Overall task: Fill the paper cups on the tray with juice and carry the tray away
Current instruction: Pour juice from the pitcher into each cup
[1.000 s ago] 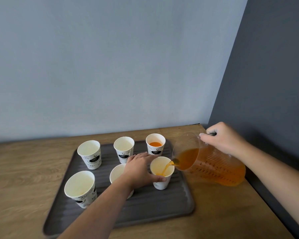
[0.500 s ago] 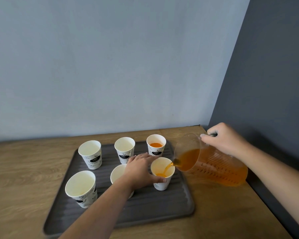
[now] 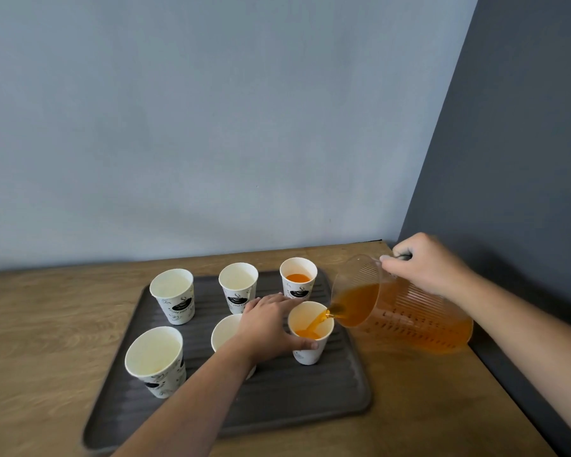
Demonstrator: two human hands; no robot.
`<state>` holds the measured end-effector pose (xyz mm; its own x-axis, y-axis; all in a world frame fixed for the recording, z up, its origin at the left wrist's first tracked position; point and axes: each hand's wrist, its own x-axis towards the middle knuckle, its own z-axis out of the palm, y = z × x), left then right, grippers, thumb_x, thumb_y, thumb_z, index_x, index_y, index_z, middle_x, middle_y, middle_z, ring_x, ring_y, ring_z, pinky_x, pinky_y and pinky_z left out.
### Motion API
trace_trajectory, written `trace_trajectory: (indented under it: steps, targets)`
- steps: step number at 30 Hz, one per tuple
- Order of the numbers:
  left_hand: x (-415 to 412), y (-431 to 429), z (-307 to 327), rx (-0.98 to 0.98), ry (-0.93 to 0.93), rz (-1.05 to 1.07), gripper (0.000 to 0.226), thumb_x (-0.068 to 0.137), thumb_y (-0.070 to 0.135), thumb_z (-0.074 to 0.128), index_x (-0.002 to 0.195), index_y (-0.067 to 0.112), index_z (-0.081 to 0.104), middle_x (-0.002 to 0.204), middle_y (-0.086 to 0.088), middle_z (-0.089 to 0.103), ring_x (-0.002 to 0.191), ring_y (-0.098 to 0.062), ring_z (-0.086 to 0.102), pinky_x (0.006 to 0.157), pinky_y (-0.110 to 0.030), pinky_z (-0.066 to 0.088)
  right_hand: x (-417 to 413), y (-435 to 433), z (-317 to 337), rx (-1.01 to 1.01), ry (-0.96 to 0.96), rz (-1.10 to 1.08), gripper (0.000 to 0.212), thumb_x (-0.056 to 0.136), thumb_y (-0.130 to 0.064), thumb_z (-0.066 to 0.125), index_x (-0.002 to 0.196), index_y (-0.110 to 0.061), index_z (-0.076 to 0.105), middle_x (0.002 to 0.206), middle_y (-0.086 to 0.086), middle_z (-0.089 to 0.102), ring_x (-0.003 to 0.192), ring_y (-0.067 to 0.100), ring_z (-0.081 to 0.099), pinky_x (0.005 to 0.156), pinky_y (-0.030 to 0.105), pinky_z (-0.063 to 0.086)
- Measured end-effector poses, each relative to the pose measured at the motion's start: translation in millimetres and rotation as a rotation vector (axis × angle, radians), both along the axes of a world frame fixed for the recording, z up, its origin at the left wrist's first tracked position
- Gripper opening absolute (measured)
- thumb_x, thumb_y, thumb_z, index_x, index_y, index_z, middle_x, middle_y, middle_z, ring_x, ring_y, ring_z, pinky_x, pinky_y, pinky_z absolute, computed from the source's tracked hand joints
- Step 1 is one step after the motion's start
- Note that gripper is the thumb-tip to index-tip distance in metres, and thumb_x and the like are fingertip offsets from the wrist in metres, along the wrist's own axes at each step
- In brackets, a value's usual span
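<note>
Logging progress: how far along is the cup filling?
Done: the back-right cup holds juice. In hand: the right hand tips the pitcher into the front-right cup, steadied by the left hand; it is partly filled. Left: four cups look empty, e.g. the front-left cup, then carrying the tray away.

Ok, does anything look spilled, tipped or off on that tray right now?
Nothing stands out. All six cups stand upright on the tray, with no juice showing on it. The stream from the pitcher lands inside the near right cup, which the left hand steadies.
</note>
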<state>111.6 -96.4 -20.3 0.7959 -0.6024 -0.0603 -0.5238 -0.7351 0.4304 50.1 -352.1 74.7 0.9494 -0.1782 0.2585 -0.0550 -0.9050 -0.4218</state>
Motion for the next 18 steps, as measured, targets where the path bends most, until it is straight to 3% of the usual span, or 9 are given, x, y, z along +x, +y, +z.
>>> trace_trajectory:
  steps: [18]
  targets:
    - [-0.2, -0.2, 0.2, 0.011, -0.003, 0.004, 0.086, 0.07, 0.065, 0.067, 0.144, 0.04, 0.03, 0.153, 0.006, 0.033, 0.145, -0.012, 0.018, 0.116, -0.038, 0.012, 2.0, -3.4, 3.2, -0.02, -0.003, 0.006, 0.052, 0.079, -0.036, 0.066, 0.047, -0.016, 0.029, 0.051, 0.003, 0.024, 0.05, 0.015, 0.026, 0.053, 0.029, 0.023]
